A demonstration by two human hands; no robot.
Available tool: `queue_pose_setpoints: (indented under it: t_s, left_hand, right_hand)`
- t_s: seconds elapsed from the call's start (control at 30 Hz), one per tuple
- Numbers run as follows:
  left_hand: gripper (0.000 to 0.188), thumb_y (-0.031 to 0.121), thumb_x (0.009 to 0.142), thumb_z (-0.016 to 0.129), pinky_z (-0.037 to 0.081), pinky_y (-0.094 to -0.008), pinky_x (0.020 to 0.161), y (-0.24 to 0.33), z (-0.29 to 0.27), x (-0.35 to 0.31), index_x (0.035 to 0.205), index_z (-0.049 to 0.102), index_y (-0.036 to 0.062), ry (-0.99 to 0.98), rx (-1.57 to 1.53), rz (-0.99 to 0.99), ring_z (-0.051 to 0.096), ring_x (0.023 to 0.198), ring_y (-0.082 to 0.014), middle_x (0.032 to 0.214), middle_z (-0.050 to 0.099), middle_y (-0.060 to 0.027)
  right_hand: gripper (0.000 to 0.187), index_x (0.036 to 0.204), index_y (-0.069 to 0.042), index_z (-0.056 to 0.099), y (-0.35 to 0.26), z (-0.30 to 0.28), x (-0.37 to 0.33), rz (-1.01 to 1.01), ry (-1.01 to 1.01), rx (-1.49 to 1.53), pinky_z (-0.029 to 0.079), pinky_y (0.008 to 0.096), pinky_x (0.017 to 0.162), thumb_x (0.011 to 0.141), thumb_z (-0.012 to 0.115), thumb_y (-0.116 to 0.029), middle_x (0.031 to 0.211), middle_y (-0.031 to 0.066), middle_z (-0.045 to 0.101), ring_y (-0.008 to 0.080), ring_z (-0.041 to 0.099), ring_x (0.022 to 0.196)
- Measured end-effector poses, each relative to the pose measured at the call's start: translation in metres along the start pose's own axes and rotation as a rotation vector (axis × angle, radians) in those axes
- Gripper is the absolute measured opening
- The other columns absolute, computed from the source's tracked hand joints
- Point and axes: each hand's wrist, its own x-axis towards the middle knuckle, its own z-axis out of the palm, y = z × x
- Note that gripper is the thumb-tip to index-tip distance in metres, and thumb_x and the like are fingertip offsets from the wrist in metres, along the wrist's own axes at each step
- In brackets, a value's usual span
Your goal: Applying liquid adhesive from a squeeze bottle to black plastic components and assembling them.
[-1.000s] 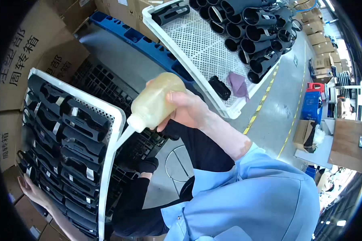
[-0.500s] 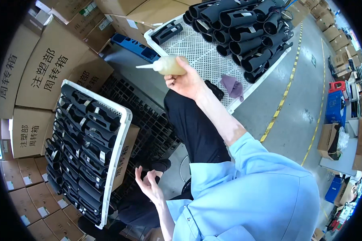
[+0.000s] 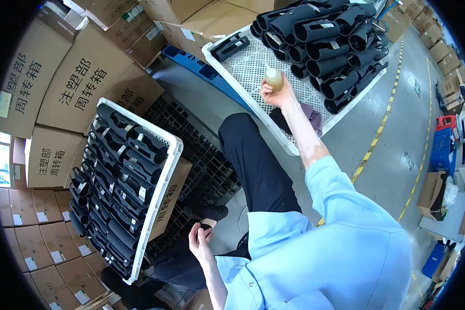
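Observation:
My right hand (image 3: 280, 95) is closed around a translucent squeeze bottle (image 3: 273, 77) with pale yellowish contents, above the near part of a white perforated tray. The bottle's nozzle does not show from this angle. Beneath that wrist lie a purple-grey cloth (image 3: 312, 118) and a dark bundle beside it. Low over my lap, my left hand (image 3: 201, 245) has its fingers curled in towards the thumb. A small dark patch shows at its fingertips, and I cannot make out what it is.
Black tubular plastic parts (image 3: 328, 49) are piled on the white tray (image 3: 289, 146). At left, a second white tray (image 3: 176, 147) holds rows of similar parts on a carton. Black pallets (image 3: 206, 173) lie beyond my legs; stacked cardboard boxes (image 3: 80, 88) line the left.
My right hand has swung right with the bottle, whose nozzle pointed left before and is now out of sight. The fingers of my left hand have curled in. The view has shifted slightly.

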Motion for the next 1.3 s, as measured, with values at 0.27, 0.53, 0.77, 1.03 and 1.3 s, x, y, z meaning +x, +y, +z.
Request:
queue_pose_setpoints:
  t_s: [0.27,0.53,0.77,1.03,1.3]
  left_hand:
    - [0.044,0.026,0.102,0.061,0.056,-0.0319,0.086,-0.005,0.019,-0.002,0.134,0.055,-0.0032,-0.021,0.033,-0.036,0.069,0.096,-0.0233,0.112,0.066,-0.0161]
    - [0.044,0.027,0.102,0.062,0.057,-0.0324,0.084,-0.014,0.042,0.006,0.133,0.056,-0.0026,-0.062,0.011,-0.104,0.07,0.094,-0.0238,0.113,0.066,-0.0156]
    - [0.044,0.028,0.102,0.063,0.057,-0.0335,0.085,-0.035,0.042,0.014,0.133,0.057,-0.0013,-0.091,-0.018,-0.18,0.069,0.095,-0.0252,0.123,0.064,-0.0157]
    - [0.038,0.021,0.103,0.058,0.057,-0.0328,0.085,-0.032,0.052,0.021,0.132,0.058,-0.0036,-0.03,-0.09,-0.278,0.069,0.095,-0.0234,0.122,0.064,-0.0176]
    - [0.04,0.023,0.103,0.06,0.057,-0.0336,0.086,-0.046,0.039,0.033,0.134,0.057,-0.0025,-0.001,-0.132,-0.272,0.069,0.095,-0.0238,0.123,0.065,-0.017]
  right_hand:
    - [0.058,0.121,0.002,0.051,-0.033,-0.017,0.005,0.157,0.124,0.272,0.036,0.0242,0.045,0.096,0.05,-0.05,0.102,0.0126,0.057,0.0145,0.047,0.062]
    - [0.058,0.125,0.002,0.053,0.046,0.01,-0.054,-0.255,0.268,0.008,0.044,0.0219,0.047,0.1,0.051,-0.05,0.11,0.016,0.062,0.0141,0.058,0.071]
    - [0.055,0.129,0.003,0.055,0.098,0.052,0.04,-0.408,0.325,-1.297,0.051,0.0253,0.061,0.097,0.062,-0.042,0.112,0.0144,0.063,0.0145,0.063,0.076]
    - [0.083,0.135,0.008,0.038,0.075,0.089,0.223,-0.647,1.177,-1.754,0.043,0.0529,0.105,0.084,0.071,-0.049,0.14,0.0278,0.039,0.0387,0.047,0.126]
    - [0.064,0.127,0.01,0.05,0.056,0.08,0.224,-0.56,0.801,-1.256,0.058,0.041,0.084,0.086,0.072,-0.034,0.118,0.0243,0.059,0.0327,0.062,0.103]
